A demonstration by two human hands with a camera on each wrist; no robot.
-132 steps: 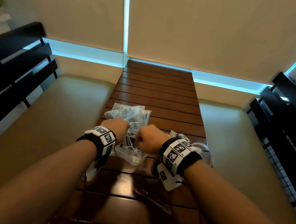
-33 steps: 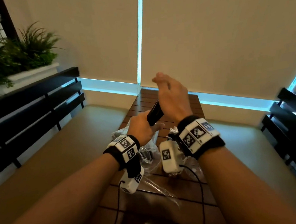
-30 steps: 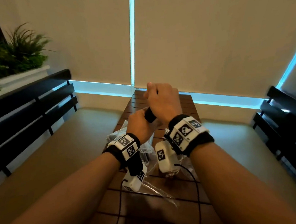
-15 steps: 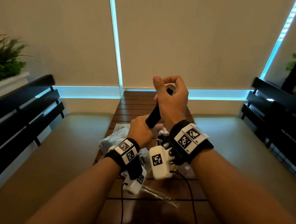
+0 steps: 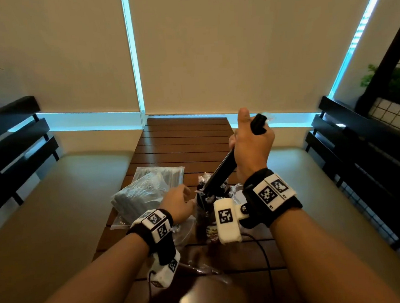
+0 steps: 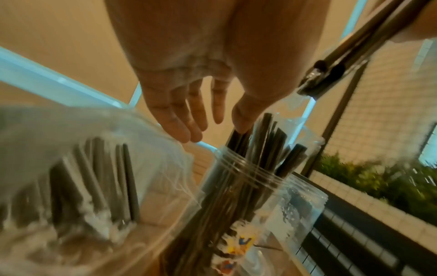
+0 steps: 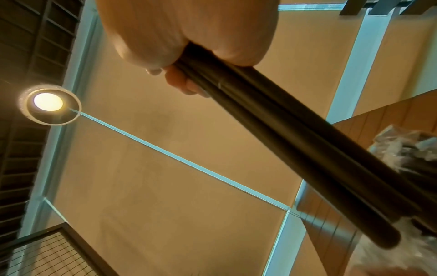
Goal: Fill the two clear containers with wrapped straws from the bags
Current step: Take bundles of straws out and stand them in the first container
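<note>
**Clear plastic, black straws: filling at the slatted tabletop**

Crinkled clear bags [image 5: 147, 193] of wrapped straws lie at left on the brown tabletop [image 5: 184, 138]. The left hand [image 5: 178, 206], fingers straight and relaxed, holds nothing; its thumb touches straw tips standing in the clear container [image 6: 255, 196]. A colourful label on that container is too blurred to read. The right hand [image 5: 250, 147] is closed around a tilted bundle of black wrapped straws [image 5: 221, 171], lower end over the container mouth.

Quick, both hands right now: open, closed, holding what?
Left hand: open, fingers straight, holding nothing, above the clear container.
Right hand: closed around a bundle of black wrapped straws.
</note>
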